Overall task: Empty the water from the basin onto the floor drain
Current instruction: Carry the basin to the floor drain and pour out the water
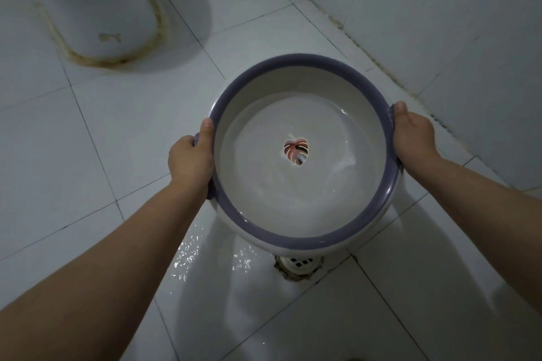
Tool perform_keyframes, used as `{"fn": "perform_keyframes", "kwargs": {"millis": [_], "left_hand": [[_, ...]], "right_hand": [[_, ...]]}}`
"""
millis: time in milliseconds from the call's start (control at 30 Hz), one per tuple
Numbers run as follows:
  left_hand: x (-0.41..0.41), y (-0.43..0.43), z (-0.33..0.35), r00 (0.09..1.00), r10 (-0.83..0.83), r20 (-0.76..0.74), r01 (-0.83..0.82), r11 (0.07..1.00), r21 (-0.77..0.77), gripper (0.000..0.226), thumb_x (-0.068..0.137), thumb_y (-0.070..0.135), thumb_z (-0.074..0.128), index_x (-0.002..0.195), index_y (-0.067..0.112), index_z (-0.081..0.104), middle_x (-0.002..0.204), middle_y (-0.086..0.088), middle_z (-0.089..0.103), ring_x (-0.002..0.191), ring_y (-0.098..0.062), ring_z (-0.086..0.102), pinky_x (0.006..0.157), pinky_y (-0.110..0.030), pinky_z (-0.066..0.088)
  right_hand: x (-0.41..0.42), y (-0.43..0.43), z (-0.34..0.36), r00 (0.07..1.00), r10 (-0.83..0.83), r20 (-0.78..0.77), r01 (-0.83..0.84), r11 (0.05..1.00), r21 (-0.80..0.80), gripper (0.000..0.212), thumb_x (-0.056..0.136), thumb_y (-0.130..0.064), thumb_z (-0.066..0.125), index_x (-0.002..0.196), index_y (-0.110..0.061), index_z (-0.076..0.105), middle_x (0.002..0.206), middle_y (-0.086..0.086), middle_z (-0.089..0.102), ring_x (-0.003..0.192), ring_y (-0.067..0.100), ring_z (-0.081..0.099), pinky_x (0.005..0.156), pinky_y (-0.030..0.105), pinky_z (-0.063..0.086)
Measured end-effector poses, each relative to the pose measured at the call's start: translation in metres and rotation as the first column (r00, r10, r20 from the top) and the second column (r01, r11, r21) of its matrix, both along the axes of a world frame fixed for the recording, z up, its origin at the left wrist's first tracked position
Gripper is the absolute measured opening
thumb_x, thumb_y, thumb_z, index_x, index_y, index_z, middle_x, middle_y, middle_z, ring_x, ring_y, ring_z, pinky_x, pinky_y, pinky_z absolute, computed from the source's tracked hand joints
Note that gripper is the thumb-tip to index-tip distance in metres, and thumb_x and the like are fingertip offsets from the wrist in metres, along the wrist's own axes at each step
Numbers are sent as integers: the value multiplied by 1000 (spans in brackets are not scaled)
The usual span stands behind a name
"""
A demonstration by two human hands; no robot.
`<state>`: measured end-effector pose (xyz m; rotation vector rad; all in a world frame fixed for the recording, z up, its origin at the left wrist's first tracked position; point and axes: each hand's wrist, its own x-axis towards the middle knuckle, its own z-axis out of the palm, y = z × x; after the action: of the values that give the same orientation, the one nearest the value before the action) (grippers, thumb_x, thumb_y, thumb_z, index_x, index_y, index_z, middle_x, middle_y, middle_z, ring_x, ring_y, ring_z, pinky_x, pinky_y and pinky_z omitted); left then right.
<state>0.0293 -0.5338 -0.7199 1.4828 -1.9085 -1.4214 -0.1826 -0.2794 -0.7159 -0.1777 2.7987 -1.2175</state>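
Observation:
A round white basin (pixel 293 67) with a purple rim hangs above the tiled floor, roughly level. Clear water lies in it over a leaf picture on its bottom. My left hand (pixel 190 158) grips the rim's left side, thumb on top. On the opposite side my right hand (pixel 413 135) holds the rim the same way. The floor drain (pixel 299 265), white with a grid and a chipped surround, lies on the floor just below the basin's near edge, partly hidden by it.
The base of a white toilet (pixel 96 12) with a stained joint stands at the far left. A tiled wall (pixel 440 9) rises at the right, close to the basin. Wet glistening patches (pixel 187 255) lie on the floor tiles left of the drain.

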Motion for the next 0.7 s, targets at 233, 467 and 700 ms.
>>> {"fn": "perform_keyframes", "kwargs": {"millis": [233, 467, 700], "left_hand": [[1, 1, 0, 1000, -12, -2, 12, 1000, -22, 57, 87, 61, 39, 73, 7, 47, 69, -11, 48, 68, -28, 48, 65, -40, 45], [1, 1, -2, 1000, -12, 7, 12, 1000, -20, 58, 86, 63, 38, 76, 7, 48, 72, -14, 49, 68, -28, 49, 64, -39, 45], [1, 1, -1, 1000, -14, -7, 14, 1000, -23, 56, 86, 63, 39, 66, 10, 42, 67, -11, 47, 67, -27, 48, 63, -39, 44]], "right_hand": [[0, 1, 0, 1000, 8, 1, -8, 1000, 6, 50, 95, -45, 26, 72, -11, 55, 73, 7, 54, 70, 22, 50, 67, 28, 34], [1, 2, 1, 1000, 17, -7, -17, 1000, 11, 50, 96, -43, 26, 74, -8, 54, 78, 11, 54, 68, 21, 48, 66, 29, 33], [-1, 3, 0, 1000, 22, -5, -22, 999, 23, 50, 96, -44, 25, 75, -9, 55, 78, 10, 55, 65, 19, 47, 67, 28, 33]]}}
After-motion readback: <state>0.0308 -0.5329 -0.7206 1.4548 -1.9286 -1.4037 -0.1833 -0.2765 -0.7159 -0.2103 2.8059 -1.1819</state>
